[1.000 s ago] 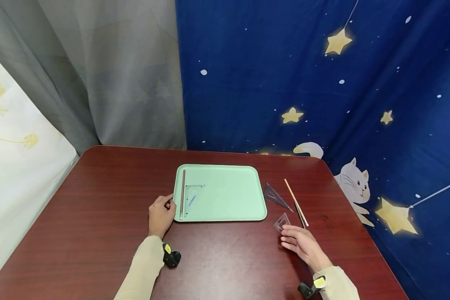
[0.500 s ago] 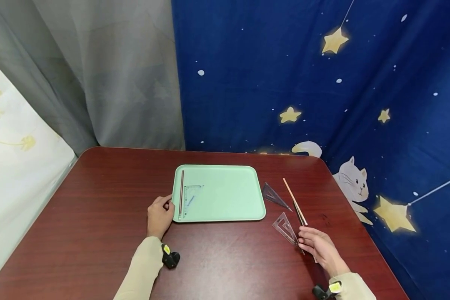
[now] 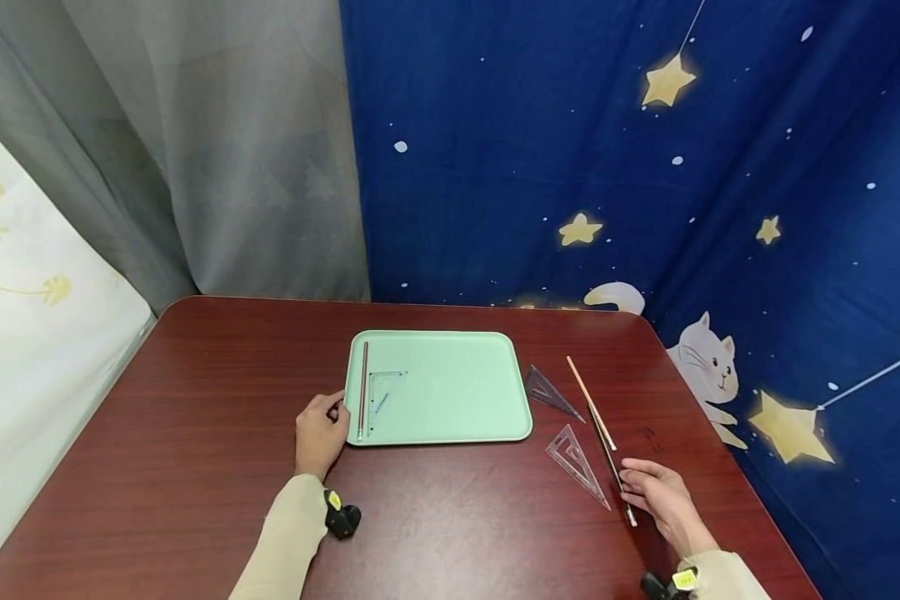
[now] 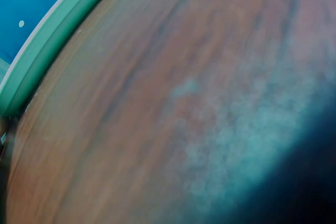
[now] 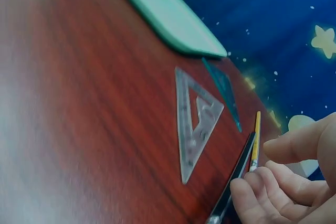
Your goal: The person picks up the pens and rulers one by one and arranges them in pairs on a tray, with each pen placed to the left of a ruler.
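My left hand (image 3: 321, 433) holds the left edge of the green tray (image 3: 465, 383) with thumb and finger. On the right, my right hand (image 3: 662, 500) hovers beside the lower part of a dark pencil (image 3: 611, 465), with thumb and fingers apart in the right wrist view. A light wooden pencil (image 3: 589, 402) lies against the dark one (image 5: 231, 187). To their left are a clear set square (image 3: 597, 489) and, farther back, a dark tinted one (image 3: 537, 387). Whether my right fingertips touch the dark pencil I cannot tell.
Inside the tray, near its left side, a reddish pencil (image 3: 363, 387) lies beside a clear set square (image 3: 374, 402). The brown table (image 3: 232, 367) ends at a grey curtain (image 3: 270, 167) and a blue starry one (image 3: 495, 167).
My right hand has moved right and toward me, off the clear set square, which now shows whole, to the dark pencil. My left hand stays at the tray.
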Demonstrator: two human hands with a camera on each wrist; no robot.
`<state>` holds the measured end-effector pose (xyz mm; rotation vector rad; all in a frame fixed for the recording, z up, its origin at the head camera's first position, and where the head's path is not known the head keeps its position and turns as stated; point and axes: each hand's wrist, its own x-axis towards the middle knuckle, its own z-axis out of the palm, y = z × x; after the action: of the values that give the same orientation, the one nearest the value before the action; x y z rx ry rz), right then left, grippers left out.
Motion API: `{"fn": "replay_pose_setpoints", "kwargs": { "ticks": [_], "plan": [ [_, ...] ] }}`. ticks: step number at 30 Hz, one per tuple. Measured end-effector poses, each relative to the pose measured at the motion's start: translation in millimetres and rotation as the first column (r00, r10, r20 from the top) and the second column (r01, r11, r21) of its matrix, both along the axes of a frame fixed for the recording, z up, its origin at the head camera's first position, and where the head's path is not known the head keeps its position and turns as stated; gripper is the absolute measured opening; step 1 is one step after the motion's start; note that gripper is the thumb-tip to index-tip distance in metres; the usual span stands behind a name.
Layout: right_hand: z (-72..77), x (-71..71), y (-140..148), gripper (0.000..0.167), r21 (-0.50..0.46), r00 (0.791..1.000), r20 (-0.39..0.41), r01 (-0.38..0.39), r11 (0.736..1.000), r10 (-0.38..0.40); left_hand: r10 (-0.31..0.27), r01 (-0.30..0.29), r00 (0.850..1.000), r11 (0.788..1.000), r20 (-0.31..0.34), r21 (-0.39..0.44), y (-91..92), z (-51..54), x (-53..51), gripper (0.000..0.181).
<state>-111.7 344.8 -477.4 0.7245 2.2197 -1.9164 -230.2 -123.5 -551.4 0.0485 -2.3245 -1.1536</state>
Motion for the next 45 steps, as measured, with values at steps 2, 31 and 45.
{"fn": "replay_pose_setpoints", "kwargs": {
  "ticks": [2, 31, 45],
  "plan": [
    [-1.7, 0.3, 1.1, 0.029, 0.04, 1.0, 0.006, -0.001, 0.999, 0.001, 0.003, -0.003, 1.0, 1.0, 0.005, -0.005, 0.2, -0.4, -0.2, 0.026],
    [-16.6, -0.5, -3.8, 0.043, 0.57, 0.998, 0.02, -0.055, 0.82, 0.053, -0.007, 0.008, 1.0, 1.0, -0.029, 0.019, -0.3, -1.2, 1.0, 0.028],
    [-9.0, 0.4, -9.5, 0.046, 0.35, 0.997, 0.032, -0.073, 0.934, 0.066, -0.015, 0.014, 0.999, 1.0, 0.044, 0.023, -0.4, 0.6, 1.8, 0.027]
  ]
}}
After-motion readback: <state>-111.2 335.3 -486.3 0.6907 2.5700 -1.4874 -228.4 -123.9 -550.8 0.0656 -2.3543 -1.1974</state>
